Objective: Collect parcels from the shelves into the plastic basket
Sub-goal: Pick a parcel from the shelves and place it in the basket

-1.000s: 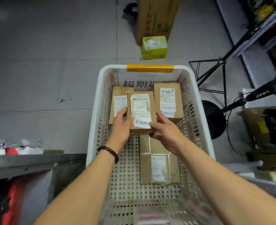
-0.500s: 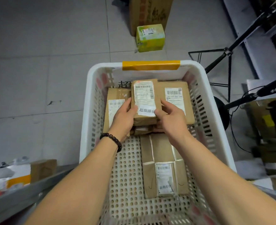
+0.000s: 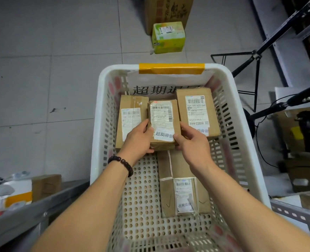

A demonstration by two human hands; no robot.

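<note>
A white plastic basket with perforated walls and floor is seen from above and serves as the landmark. Beyond its far end, a large brown carton is stood on the tiled floor. To the right of the basket, a black tripod stand is set up.

Inside the basket, a long brown parcel is laid flat along the floor towards the near end, right of centre. At the far end, a brown parcel with a white label is placed against the right wall, and another labelled parcel is placed by the left wall. Between these two, the held parcel is found, label upward. Whether it rests on the basket floor cannot be told.

Just beyond the basket's far rim, a green-and-yellow box is set in front of the carton.

The held parcel is gripped at its near left corner by the left hand, with the thumb laid on top. Its near right corner is gripped by the right hand, with the thumb on the label.

A strip of yellow tape is wrapped over the basket's far rim. A dark bead bracelet is worn on the left wrist, above the basket's left side.
</note>
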